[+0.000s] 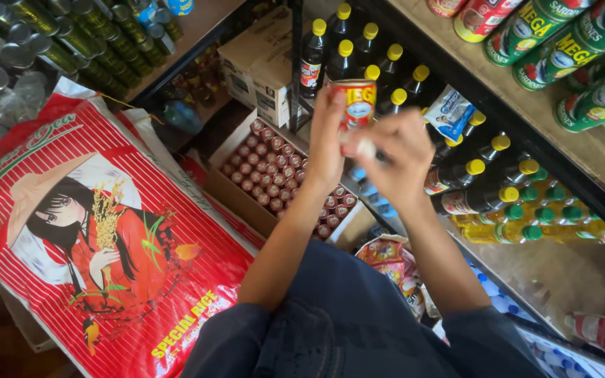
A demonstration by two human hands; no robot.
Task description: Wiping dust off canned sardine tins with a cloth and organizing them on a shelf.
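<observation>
A small red can [356, 103] with a yellow and blue label is held up in front of me. My left hand [325, 143] grips it from the left side, fingers closed around it. My right hand [398, 159] is at the can's lower right, fingertips pinched on a small white piece at the bottom of the can. Below the hands an open cardboard box [232, 187] lies on the floor, packed with several red-topped cans [267, 171].
Dark bottles with yellow caps [369, 52] fill a low shelf ahead; green-capped bottles [533, 217] lie to the right. A large red rice sack [99, 238] stands on the left. Green cans [575, 52] line the upper right shelf; more cans [71, 35] sit upper left.
</observation>
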